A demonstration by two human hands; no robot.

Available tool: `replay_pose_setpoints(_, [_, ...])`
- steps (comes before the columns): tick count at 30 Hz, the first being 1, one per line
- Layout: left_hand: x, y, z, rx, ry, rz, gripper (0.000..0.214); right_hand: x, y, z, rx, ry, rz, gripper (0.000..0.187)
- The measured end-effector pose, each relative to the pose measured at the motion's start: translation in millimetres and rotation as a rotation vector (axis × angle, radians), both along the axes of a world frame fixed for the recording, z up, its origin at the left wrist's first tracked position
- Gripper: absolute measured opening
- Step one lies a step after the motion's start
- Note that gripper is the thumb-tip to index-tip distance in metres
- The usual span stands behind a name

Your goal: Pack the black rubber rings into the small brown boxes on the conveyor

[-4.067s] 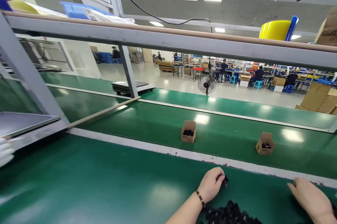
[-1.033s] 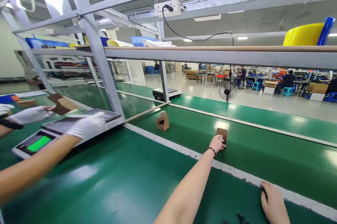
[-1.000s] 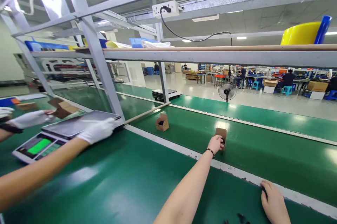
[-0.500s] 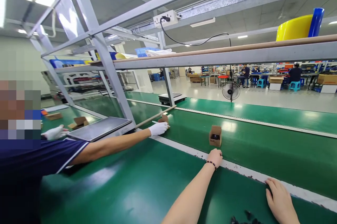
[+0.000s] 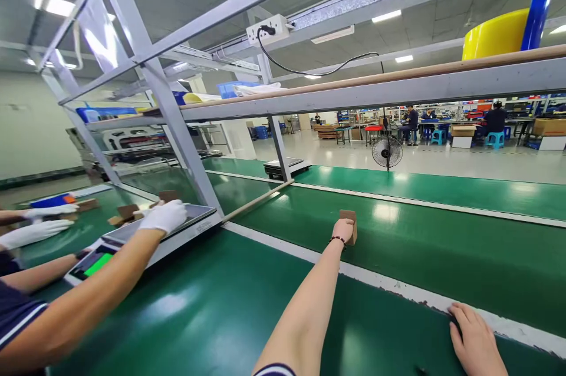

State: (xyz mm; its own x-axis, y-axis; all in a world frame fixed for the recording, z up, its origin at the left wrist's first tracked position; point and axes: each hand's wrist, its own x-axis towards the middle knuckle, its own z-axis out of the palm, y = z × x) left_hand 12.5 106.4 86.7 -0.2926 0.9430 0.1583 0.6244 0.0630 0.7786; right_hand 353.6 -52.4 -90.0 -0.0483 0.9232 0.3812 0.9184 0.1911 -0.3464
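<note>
My left hand (image 5: 344, 230), with a beaded bracelet at the wrist, reaches forward onto the green belt. Its fingers are closed at a small brown cardboard box (image 5: 352, 234) whose flap stands up; the hand covers most of the box's front, so the contents are hidden. My right hand (image 5: 475, 335) rests at the worn white strip (image 5: 398, 286) on the near side, thumb apart from the fingers. A dark spot shows between thumb and fingers, too small to name. Below and left of it, a small black piece (image 5: 421, 371) shows at the bottom edge.
At left, a co-worker's gloved hand (image 5: 165, 217) holds a small cardboard box (image 5: 168, 195) over a scale (image 5: 201, 224). Other gloved hands (image 5: 38, 231) are farther left. A metal rack post (image 5: 177, 122) and shelf (image 5: 375, 88) stand above the belt. A fan (image 5: 387, 153) hangs beyond.
My left hand has moved forward from the strip onto the cardboard box, which sits slightly farther left. The co-worker's gloved hand has drawn back to the scale with a box. My right hand stays.
</note>
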Motion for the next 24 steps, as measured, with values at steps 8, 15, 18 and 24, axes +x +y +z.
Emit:
replay_pose_setpoints(8, [37, -84, -9.3, -0.031, 0.000, -0.238, 0.027, -10, -12, 23.4, 0.080, -0.004, -0.023, 0.030])
replay_pose_setpoints(15, [114, -185, -49.4, -0.214, 0.280, -0.983, 0.019, -9, -13, 29.3, 0.111, 0.011, 0.001, 0.031])
replay_pose_setpoints(18, [132, -197, -59.1, -0.215, 0.393, -0.970, 0.022, -10, -13, 30.1, 0.099, 0.023, -0.001, 0.031])
replay_pose_setpoints(24, [132, -191, -54.3, -0.349, 0.344, -0.989, 0.012, -15, -12, 39.4, 0.112, 0.016, -0.008, 0.030])
